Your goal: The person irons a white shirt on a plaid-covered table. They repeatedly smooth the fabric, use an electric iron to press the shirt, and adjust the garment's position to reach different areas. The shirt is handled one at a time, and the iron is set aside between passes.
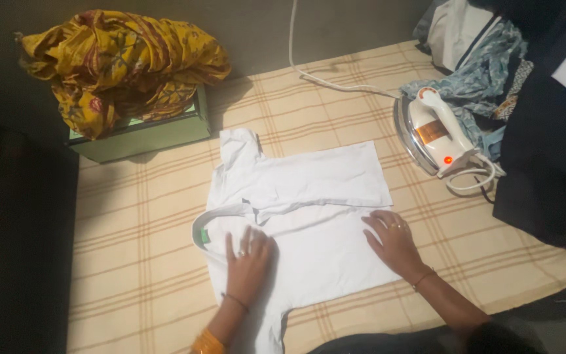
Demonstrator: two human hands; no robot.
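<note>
A white collared shirt [309,196] lies spread on a beige checked cloth [145,236], its collar toward the left and the far half folded over. My left hand [249,259] rests flat on the shirt just below the collar, fingers apart. Near the shirt's right edge my right hand [394,242] presses flat, fingers spread, with a ring and a thin bracelet. Neither hand holds anything.
A white electric iron [435,134] stands on its heel at the right, red light glowing, cord [316,77] running to the back. A yellow patterned cloth [119,56] is heaped on a green box [145,134] at the back left. Piled clothes [532,85] fill the right side.
</note>
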